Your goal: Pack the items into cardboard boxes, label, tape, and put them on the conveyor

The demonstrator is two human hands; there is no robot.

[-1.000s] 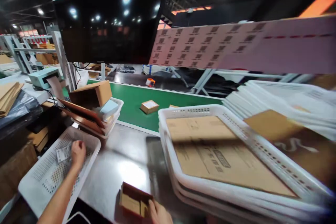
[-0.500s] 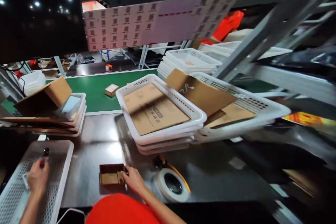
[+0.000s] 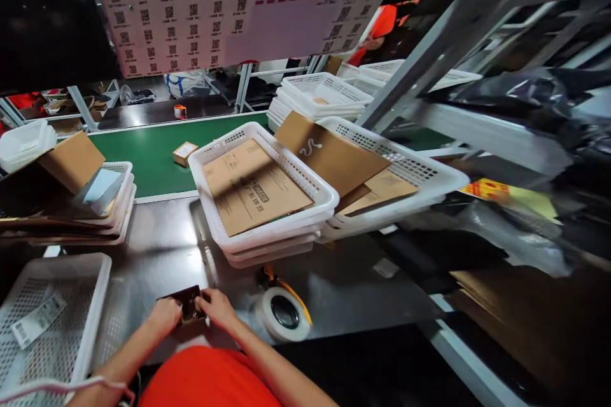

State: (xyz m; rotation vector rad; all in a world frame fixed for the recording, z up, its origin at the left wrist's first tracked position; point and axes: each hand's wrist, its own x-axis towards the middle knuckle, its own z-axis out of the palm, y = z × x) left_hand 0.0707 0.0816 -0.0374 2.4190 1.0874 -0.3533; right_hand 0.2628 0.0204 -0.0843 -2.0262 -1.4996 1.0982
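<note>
Close to my body, a small open cardboard box [image 3: 189,332] stands on the metal table. My left hand [image 3: 167,313] reaches over its left side, fingers closed inside; whatever they hold is hidden. My right hand [image 3: 218,309] pinches the box at its right wall. Small dark contents show between the hands but are too unclear to name. To the right lies a roll of clear tape [image 3: 301,325] with an orange-edged dispenser. On the left is a white perforated basket [image 3: 102,267] with a printed label bag [image 3: 39,320] in it.
Stacked white baskets [image 3: 329,200] with flat cardboard stand ahead, beside another basket [image 3: 443,183]. More cardboard [image 3: 76,162] tops a stack at left. A small carton [image 3: 185,152] sits on the green conveyor belt [image 3: 143,172]. A metal frame post [image 3: 420,44] slants at right.
My left hand has left the basket, where it was near a small dark item, and come to the box. My right hand stays at the box. The view has shifted right.
</note>
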